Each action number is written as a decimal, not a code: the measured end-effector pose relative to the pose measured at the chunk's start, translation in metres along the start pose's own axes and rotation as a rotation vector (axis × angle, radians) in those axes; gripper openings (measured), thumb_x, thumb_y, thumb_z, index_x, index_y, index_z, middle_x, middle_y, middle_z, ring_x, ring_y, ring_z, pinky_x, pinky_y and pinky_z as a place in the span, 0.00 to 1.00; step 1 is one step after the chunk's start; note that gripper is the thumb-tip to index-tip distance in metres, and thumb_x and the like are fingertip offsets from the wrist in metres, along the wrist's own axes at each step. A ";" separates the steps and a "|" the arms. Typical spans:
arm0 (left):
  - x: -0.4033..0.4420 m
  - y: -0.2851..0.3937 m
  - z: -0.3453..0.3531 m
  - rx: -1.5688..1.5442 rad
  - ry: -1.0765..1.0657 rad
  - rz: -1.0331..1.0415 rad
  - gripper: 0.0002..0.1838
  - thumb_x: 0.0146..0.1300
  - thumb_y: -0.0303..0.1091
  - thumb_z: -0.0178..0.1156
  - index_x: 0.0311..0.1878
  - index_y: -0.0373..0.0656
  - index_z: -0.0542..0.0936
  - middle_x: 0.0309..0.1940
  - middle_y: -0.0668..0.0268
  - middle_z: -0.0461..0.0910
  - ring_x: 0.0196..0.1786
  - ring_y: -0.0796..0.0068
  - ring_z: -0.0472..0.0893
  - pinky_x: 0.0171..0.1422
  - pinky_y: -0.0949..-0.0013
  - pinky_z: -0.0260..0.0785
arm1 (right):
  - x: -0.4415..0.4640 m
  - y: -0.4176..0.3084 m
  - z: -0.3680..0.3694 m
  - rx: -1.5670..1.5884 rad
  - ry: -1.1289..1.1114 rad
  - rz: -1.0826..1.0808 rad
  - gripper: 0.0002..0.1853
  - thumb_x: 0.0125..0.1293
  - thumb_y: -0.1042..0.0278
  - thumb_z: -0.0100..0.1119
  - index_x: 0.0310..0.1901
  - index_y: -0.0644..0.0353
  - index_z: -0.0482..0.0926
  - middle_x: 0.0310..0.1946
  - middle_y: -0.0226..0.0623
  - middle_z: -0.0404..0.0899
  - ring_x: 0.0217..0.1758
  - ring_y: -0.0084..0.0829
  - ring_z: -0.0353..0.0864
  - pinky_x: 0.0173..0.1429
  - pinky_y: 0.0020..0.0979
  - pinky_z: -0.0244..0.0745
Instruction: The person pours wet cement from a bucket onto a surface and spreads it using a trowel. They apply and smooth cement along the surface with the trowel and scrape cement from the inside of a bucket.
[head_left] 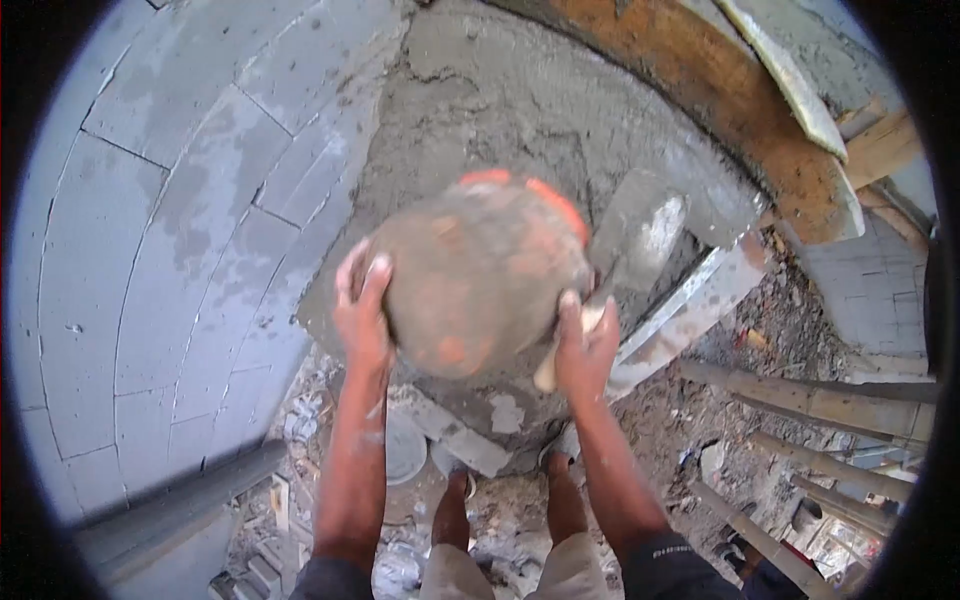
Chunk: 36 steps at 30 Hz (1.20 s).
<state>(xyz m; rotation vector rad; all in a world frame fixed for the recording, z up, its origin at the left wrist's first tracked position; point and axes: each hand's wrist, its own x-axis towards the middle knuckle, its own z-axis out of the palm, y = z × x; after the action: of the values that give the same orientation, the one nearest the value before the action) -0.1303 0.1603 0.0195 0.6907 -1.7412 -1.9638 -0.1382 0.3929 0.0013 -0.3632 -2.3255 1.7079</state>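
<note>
A round orange tub [470, 285], its outside crusted with grey mortar, is tipped with its bottom towards me. Its orange rim shows on the far side; the inside is hidden. My left hand [362, 305] grips the tub's left side, thumb on the outer wall. On the opposite side my right hand [588, 345] is closed round the pale wooden handle of a trowel [640, 235] and presses against the tub as well. The trowel's mortar-smeared blade points up and right. Beneath the tub spreads wet grey mortar [500, 110].
A grey block wall [170, 250] rises at left. A rusty-brown curved board [690, 90] edges the mortar at upper right, and a metal-looking straight edge [690, 300] borders it below. Bamboo poles [820, 400] cross the lower right above rubble. A pale round container [402, 448] stands near my feet.
</note>
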 end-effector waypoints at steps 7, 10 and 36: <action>-0.105 -0.157 -0.128 -1.083 -0.165 -0.493 0.38 0.69 0.64 0.39 0.70 0.42 0.62 0.68 0.54 0.64 0.69 0.52 0.65 0.73 0.50 0.57 | -0.074 -0.110 0.011 -0.077 -0.667 0.072 0.19 0.65 0.55 0.61 0.41 0.66 0.73 0.27 0.37 0.78 0.30 0.28 0.77 0.37 0.34 0.73; -0.163 -0.146 -0.154 -0.997 0.034 -0.567 0.40 0.68 0.66 0.38 0.70 0.42 0.61 0.69 0.54 0.62 0.69 0.50 0.64 0.73 0.48 0.55 | -0.119 -0.120 0.024 0.053 -0.963 0.239 0.18 0.66 0.58 0.61 0.49 0.63 0.75 0.27 0.29 0.76 0.27 0.18 0.75 0.31 0.24 0.72; -0.292 -0.149 -0.303 -0.629 0.072 -0.854 0.44 0.63 0.69 0.47 0.73 0.47 0.55 0.66 0.58 0.64 0.66 0.63 0.68 0.65 0.56 0.67 | -0.370 -0.006 0.048 -0.078 -0.956 0.470 0.19 0.67 0.56 0.58 0.45 0.68 0.74 0.33 0.45 0.80 0.35 0.31 0.79 0.39 0.32 0.72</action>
<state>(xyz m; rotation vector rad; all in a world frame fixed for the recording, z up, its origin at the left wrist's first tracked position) 0.2880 0.1205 -0.1310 1.3592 -0.6941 -2.7655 0.1942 0.2253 -0.0221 -0.0999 -3.1503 2.3936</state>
